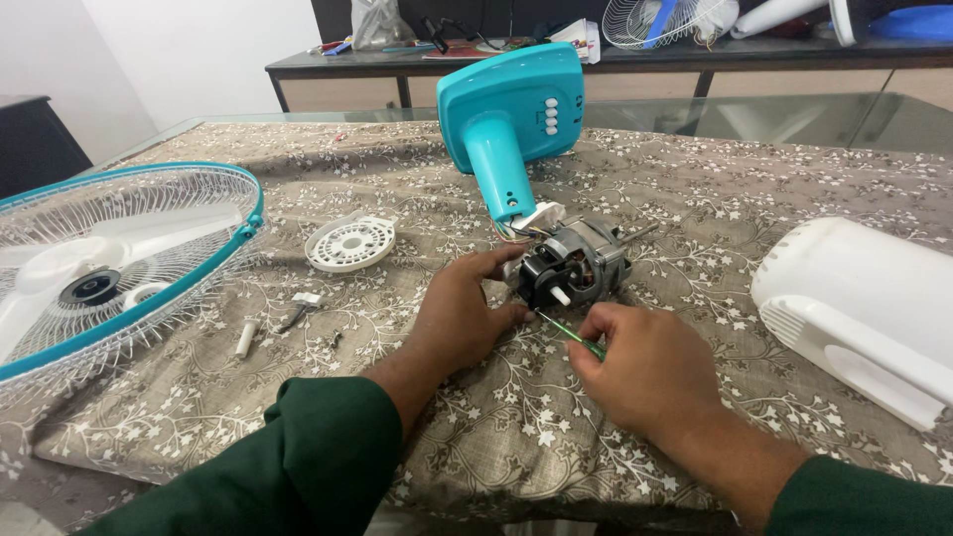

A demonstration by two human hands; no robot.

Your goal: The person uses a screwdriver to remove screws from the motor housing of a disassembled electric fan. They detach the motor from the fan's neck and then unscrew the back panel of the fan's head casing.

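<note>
Right hand pinches a green screwdriver aimed at 11 o'clock toward the fan motor, which the left hand steadies, fingers curled against it.

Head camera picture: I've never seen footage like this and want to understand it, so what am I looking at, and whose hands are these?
There is no machine here. The one picture comes from a camera worn on a person's head, looking down at that person's own two hands in green sleeves.

The table has a flowered cloth. On it lies a fan taken apart. The left hand steadies the bare motor, which is joined by wires to the turquoise fan base. The right hand holds a thin green-handled tool, likely a screwdriver, with its tip at the motor.

To the left lie the grille with the blades inside it, a round white cap and a few small loose parts. A white cover lies on the right. More fan parts sit on the bench behind.
</note>
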